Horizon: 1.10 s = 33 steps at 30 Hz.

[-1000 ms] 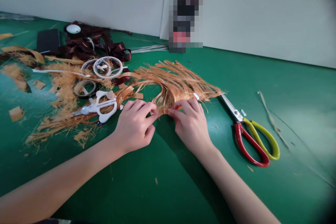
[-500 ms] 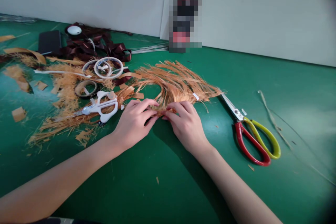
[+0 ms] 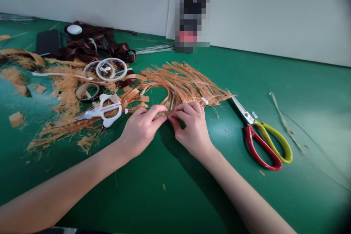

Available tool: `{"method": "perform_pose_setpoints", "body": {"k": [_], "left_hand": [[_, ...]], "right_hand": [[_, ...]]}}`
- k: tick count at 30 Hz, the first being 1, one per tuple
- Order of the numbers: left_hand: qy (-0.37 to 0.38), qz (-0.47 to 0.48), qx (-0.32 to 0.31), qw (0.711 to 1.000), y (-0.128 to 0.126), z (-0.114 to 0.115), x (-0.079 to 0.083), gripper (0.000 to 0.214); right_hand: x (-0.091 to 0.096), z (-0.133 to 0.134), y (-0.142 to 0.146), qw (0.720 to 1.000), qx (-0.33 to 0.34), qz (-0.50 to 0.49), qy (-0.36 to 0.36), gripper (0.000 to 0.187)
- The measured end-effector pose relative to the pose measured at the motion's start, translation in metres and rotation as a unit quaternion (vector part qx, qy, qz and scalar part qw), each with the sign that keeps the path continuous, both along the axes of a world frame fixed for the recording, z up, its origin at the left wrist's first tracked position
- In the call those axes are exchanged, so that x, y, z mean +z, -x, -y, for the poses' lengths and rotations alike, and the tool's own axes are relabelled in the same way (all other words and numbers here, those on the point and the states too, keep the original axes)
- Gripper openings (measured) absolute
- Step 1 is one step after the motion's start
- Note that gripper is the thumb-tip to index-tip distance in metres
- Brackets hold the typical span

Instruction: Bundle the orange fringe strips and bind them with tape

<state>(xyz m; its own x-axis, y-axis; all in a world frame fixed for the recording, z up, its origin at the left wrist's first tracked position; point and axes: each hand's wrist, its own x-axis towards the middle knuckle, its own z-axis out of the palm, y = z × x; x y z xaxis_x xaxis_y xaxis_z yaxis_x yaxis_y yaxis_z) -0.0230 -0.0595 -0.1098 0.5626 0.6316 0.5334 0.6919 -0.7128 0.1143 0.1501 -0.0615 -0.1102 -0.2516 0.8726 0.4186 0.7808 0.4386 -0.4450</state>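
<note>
A fan of tan, frayed ribbon strips (image 3: 186,80) spreads over the green table, its gathered end towards me. My left hand (image 3: 142,126) pinches that near end from the left, fingers closed. From the right, my right hand (image 3: 192,124) pinches the same end between thumb and forefinger, close to the left fingertips. The exact grip point is partly hidden by the fingers. A small white tag (image 3: 204,101) lies on the strips just beyond my right hand. White-handled scissors (image 3: 109,111) rest on tan scraps left of my left hand.
Large scissors (image 3: 263,139) with red and yellow handles lie at right, blade tips by the strips. Tape rolls (image 3: 112,69), brown ribbon (image 3: 101,45), a dark flat case (image 3: 48,42) and tan scraps (image 3: 65,95) crowd the left. A pale wall (image 3: 260,14) stands behind.
My right thumb and fingers have shifted slightly left, closer to my left fingertips at the gathered end. The whole view has moved a little; the scissors and scraps stay put.
</note>
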Motion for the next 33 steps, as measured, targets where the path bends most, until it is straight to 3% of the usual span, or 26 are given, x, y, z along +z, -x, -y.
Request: {"method": "perform_pose_setpoints", "body": {"k": [6,9,13,16,20,23,29,33], "left_hand": [[0.019,-0.044,-0.014,0.999,-0.003,0.002,0.004,0.022],[0.064,-0.047,-0.017,0.997,-0.002,0.003,0.007,0.022],[0.084,-0.02,0.012,0.996,-0.001,0.002,0.009,0.018],[0.07,0.009,0.046,0.996,0.002,-0.001,0.01,0.011],[0.045,0.041,0.092,0.994,0.005,-0.004,0.011,0.016],[0.04,0.059,0.115,0.991,0.005,-0.004,0.011,0.012],[0.03,-0.007,0.042,0.999,0.002,-0.005,0.008,0.012],[0.02,-0.021,0.03,0.999,0.002,-0.007,0.005,0.011]], "right_hand": [[0.0,0.002,0.001,1.0,-0.025,-0.001,0.003,0.006],[0.006,0.006,-0.002,0.998,-0.033,-0.006,-0.048,0.01],[0.017,0.005,-0.019,0.981,-0.123,-0.041,-0.142,0.015],[0.018,-0.004,-0.04,0.974,-0.179,-0.043,-0.134,0.015],[0.017,-0.018,-0.065,0.99,-0.116,-0.038,-0.069,0.012],[0.018,-0.023,-0.075,0.994,-0.08,-0.005,-0.067,0.01],[0.014,-0.025,-0.079,0.997,-0.039,0.035,-0.06,0.01],[0.01,-0.026,-0.079,0.999,-0.015,0.037,-0.034,0.01]]}}
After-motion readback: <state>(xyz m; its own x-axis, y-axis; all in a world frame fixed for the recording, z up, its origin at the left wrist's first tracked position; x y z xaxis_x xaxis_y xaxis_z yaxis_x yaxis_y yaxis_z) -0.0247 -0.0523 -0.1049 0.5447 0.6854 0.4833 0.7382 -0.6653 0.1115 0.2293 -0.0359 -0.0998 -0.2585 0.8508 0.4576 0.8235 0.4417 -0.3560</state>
